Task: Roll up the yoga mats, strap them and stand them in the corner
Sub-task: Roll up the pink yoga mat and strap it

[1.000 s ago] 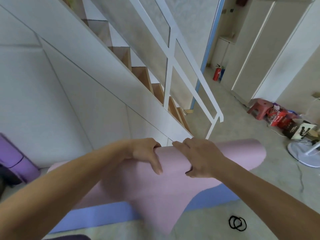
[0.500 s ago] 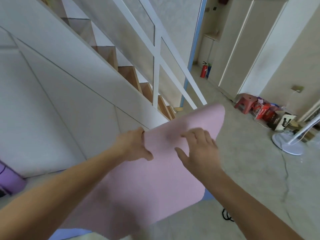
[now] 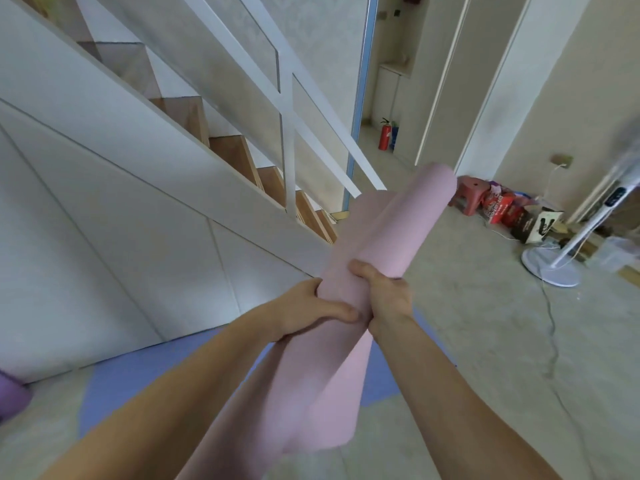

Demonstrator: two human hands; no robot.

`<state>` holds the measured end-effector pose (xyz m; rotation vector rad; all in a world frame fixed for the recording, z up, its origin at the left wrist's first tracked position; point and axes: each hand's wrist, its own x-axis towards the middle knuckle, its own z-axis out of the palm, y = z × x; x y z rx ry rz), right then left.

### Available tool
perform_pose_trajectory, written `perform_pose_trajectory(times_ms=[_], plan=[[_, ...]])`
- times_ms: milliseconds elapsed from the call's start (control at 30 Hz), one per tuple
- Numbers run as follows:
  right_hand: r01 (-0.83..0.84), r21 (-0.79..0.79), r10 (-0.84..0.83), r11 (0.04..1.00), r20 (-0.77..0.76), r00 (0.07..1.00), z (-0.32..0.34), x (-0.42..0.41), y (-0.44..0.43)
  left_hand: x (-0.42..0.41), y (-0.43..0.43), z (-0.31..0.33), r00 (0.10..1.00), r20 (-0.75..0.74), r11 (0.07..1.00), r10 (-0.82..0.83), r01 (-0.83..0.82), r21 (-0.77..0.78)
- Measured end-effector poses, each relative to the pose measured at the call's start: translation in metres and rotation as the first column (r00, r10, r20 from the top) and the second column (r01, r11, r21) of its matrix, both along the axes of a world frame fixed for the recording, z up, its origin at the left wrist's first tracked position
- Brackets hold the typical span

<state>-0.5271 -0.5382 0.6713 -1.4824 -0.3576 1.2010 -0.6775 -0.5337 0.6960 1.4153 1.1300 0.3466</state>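
Head view: left hand (image 3: 306, 311), right hand (image 3: 389, 297) grip pink mat (image 3: 398, 230), fingers (image 3: 360, 270) curled.

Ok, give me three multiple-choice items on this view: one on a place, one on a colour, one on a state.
1. Where is the blue mat? A on the stairs; B flat on the floor; C leaning on the wall.
2. What colour is the roll in the hands? A pink; B green; C black.
3. How do the hands meet it? A both open above it; B only one grips; C both grip it.
Answers: B, it lies spread under the arms; A, the held roll is pink; C, left hand and right hand both curl round it.
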Motion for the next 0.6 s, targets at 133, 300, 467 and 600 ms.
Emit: perform_pose_trajectory(times_ms=[133,300,467,600], plan=[[0.102,-0.028,-0.098,0.994,0.108,0.989,0.003,-0.003,0.008,0.018,-0.023,-0.016,0.747,-0.658,0.857,0.099,0.272,0.438],[-0.016,0.012,0.016,1.0,0.067,0.998,0.001,-0.011,-0.006,0.016,-0.04,-0.047,0.741,-0.586,0.735,0.328,0.189,0.651],[-0.32,0.057,0.323,0.946,-0.052,0.945,-0.019,0.02,-0.028,-0.015,-0.025,-0.028,0.99,-0.018,0.936,0.143,-0.129,0.328],[-0.418,0.264,0.471,0.869,-0.186,0.862,-0.023,0.027,-0.029,-0.02,-0.014,-0.018,0.977,0.21,0.999,-0.035,0.03,0.026]])
